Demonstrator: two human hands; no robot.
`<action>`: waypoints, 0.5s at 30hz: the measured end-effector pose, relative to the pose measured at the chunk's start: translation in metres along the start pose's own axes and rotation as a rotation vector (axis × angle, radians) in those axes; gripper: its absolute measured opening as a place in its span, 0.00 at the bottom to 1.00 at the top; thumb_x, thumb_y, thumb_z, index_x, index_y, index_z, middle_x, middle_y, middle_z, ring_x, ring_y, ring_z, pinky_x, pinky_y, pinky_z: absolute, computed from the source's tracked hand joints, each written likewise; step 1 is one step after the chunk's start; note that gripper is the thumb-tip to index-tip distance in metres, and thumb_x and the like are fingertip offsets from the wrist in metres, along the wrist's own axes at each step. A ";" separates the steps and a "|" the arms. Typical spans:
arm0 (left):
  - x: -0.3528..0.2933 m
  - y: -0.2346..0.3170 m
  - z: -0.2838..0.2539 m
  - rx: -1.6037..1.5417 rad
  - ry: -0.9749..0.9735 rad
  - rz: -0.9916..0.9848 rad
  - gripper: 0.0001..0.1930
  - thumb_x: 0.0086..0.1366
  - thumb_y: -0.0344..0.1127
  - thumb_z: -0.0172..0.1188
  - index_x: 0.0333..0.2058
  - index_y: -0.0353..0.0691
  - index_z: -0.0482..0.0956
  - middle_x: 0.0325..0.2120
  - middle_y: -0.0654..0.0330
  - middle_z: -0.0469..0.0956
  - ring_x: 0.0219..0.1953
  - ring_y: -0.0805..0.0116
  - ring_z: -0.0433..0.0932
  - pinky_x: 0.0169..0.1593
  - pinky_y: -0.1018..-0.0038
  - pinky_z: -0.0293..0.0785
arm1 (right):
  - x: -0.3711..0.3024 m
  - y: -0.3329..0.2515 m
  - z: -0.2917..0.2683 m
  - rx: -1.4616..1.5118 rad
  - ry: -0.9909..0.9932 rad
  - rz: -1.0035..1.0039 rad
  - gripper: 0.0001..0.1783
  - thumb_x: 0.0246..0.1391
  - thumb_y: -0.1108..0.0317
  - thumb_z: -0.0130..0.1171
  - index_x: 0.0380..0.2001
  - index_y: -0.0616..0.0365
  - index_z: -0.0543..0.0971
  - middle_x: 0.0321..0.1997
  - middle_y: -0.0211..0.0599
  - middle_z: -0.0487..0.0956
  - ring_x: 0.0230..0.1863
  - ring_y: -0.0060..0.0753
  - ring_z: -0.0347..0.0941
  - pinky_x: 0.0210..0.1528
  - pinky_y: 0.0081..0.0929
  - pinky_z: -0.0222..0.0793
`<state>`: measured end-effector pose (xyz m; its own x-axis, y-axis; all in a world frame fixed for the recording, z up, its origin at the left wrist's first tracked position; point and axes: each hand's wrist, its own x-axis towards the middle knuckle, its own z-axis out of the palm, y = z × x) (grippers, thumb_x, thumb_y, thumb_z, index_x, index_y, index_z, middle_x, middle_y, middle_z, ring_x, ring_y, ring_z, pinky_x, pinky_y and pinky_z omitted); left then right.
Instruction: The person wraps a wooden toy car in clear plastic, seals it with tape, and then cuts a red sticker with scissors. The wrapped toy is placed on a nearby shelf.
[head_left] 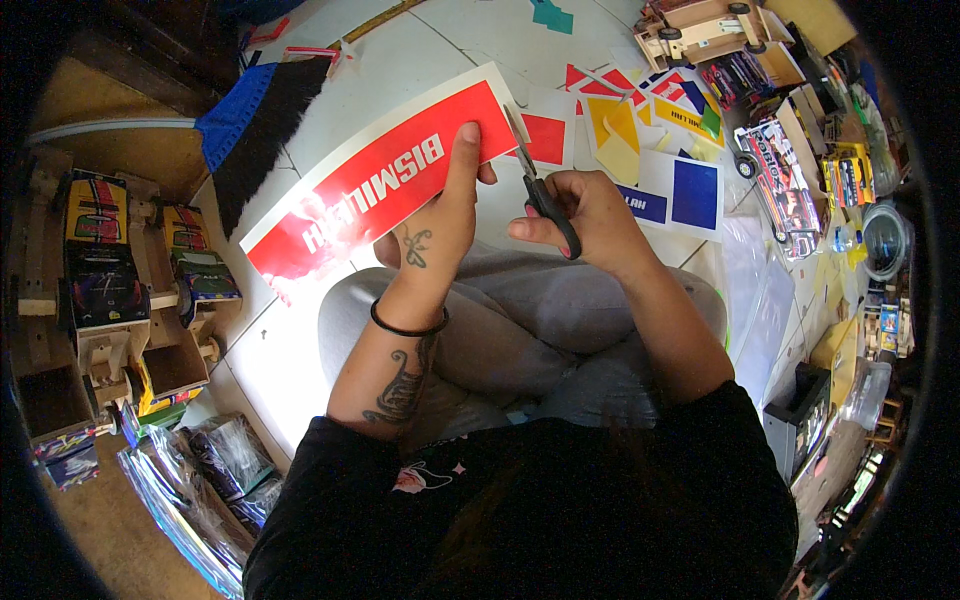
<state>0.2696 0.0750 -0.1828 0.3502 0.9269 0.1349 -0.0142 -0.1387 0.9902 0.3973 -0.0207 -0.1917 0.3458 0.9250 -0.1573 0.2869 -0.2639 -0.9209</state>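
My left hand (440, 225) is closed on a long red sticker sheet (375, 165) with white lettering and a white border, its thumb lying on the printed face. The sheet slants up from lower left to upper right, above my crossed legs. In my right hand (598, 222) is a pair of scissors (545, 200) with black handles, my fingers through the loops. The blades point up and lie against the sheet's right end, along its white margin. Whether they are fully closed is hard to make out.
Cut red, yellow and blue sticker pieces (612, 135) lie on the white tile floor ahead to the right. Wooden toy trucks (105, 290) stand at left, with another toy truck (780, 185) at right. A broom (250, 125) lies far left; plastic-wrapped packs (215, 470) are near left.
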 end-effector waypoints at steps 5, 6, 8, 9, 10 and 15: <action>-0.001 0.001 0.000 0.010 0.006 0.009 0.14 0.64 0.44 0.56 0.24 0.42 0.76 0.14 0.67 0.72 0.15 0.80 0.66 0.20 0.83 0.60 | 0.000 0.001 0.001 0.003 0.005 0.033 0.30 0.28 0.45 0.76 0.15 0.61 0.75 0.14 0.31 0.73 0.17 0.21 0.67 0.22 0.20 0.62; -0.001 0.001 0.000 0.018 0.005 0.007 0.15 0.64 0.45 0.56 0.23 0.42 0.75 0.14 0.67 0.72 0.15 0.80 0.66 0.20 0.83 0.60 | 0.000 0.002 0.001 0.001 0.006 0.034 0.29 0.28 0.45 0.76 0.15 0.61 0.75 0.14 0.31 0.73 0.17 0.21 0.67 0.22 0.20 0.62; -0.001 0.002 0.000 0.039 0.002 0.004 0.16 0.64 0.46 0.56 0.22 0.42 0.75 0.14 0.67 0.72 0.15 0.81 0.67 0.20 0.82 0.60 | 0.001 0.002 0.001 0.002 0.010 0.026 0.29 0.28 0.45 0.76 0.15 0.61 0.75 0.14 0.31 0.73 0.18 0.21 0.67 0.22 0.20 0.63; -0.002 0.002 0.000 0.029 -0.009 0.000 0.16 0.64 0.46 0.56 0.22 0.42 0.75 0.14 0.67 0.72 0.15 0.81 0.67 0.21 0.82 0.60 | 0.001 0.002 0.001 0.003 0.015 0.018 0.29 0.28 0.45 0.76 0.15 0.61 0.75 0.14 0.31 0.73 0.18 0.21 0.67 0.22 0.20 0.63; -0.002 0.002 0.001 0.023 -0.011 -0.008 0.16 0.64 0.46 0.56 0.22 0.42 0.75 0.14 0.67 0.73 0.15 0.81 0.67 0.21 0.82 0.61 | 0.001 0.002 0.001 0.003 0.022 0.010 0.29 0.28 0.45 0.76 0.15 0.61 0.75 0.14 0.31 0.73 0.18 0.21 0.67 0.22 0.20 0.63; -0.003 0.001 0.002 -0.010 -0.018 0.015 0.17 0.64 0.47 0.56 0.22 0.42 0.75 0.14 0.68 0.72 0.15 0.81 0.67 0.21 0.82 0.61 | 0.000 0.002 0.000 -0.010 0.012 0.003 0.26 0.30 0.48 0.76 0.17 0.59 0.75 0.14 0.25 0.70 0.17 0.17 0.62 0.21 0.17 0.56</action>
<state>0.2707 0.0713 -0.1819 0.3663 0.9185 0.1492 -0.0290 -0.1490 0.9884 0.3978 -0.0209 -0.1935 0.3579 0.9206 -0.1560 0.2944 -0.2698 -0.9168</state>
